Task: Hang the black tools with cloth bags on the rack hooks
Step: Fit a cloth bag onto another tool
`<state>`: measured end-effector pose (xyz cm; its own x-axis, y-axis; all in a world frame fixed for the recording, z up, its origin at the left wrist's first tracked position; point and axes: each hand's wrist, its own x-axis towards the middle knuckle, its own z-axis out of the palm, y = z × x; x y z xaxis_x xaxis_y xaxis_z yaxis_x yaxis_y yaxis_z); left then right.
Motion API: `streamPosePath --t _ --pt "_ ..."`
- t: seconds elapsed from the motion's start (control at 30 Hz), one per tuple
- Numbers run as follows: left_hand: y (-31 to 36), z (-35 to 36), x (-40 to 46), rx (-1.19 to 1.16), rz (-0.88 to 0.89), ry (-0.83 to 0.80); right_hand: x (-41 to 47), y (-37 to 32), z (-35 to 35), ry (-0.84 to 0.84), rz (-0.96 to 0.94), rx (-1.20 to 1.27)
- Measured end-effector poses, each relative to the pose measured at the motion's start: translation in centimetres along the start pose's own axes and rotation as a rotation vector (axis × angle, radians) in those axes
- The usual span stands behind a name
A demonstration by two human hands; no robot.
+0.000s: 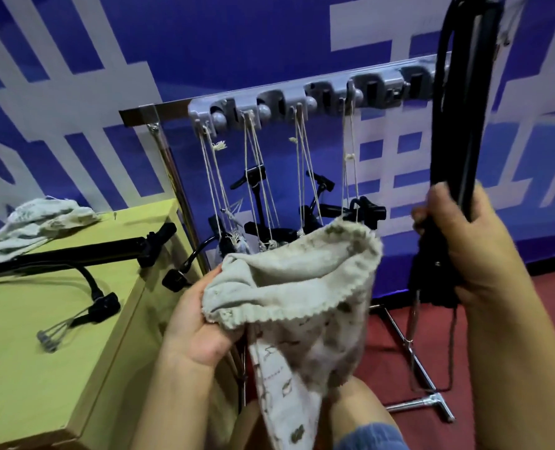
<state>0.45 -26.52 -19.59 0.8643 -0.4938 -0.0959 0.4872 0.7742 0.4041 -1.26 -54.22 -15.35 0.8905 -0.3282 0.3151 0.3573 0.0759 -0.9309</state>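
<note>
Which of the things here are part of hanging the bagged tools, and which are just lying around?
Part of the job:
- cloth bag, gripped by the left hand
- black tool, gripped upright by the right hand
- rack hooks, with bagged tools already hanging by strings
- spare tool and spare bag on the table

Lying about:
- blue banner
- metal stand foot

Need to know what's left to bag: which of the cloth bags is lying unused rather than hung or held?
The crumpled cloth bag at the table's far left corner. The others hang by strings from the rack hooks, or sit open-mouthed in the left hand.
</note>
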Motion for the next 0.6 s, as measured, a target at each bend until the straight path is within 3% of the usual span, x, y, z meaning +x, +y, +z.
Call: streamPosePath --t 0.07,0.17,0.33,0.47,0.6 --pt "0.0 0.0 0.1 0.064 0.11 0.195 0.2 -0.2 -0.5 0.098 0.054 0.02" --pt "-1.7 1.3 0.6 0.087 0.175 0.295 0.2 -0.4 0.1 0.171 0.138 0.208" --pt "-4.2 0.1 2.7 0.213 0.132 0.483 -0.8 -1.2 3.9 -0.107 -0.055 0.567" --pt "-5.1 -1.0 2.8 0.192 0.06 0.443 -1.1 -0.8 6.0 -0.156 -0.054 0.652" --pt "-4.9 -0.4 2.0 0.197 0.151 0.324 -1.0 1.3 6.2 -0.129 -0.025 0.535"
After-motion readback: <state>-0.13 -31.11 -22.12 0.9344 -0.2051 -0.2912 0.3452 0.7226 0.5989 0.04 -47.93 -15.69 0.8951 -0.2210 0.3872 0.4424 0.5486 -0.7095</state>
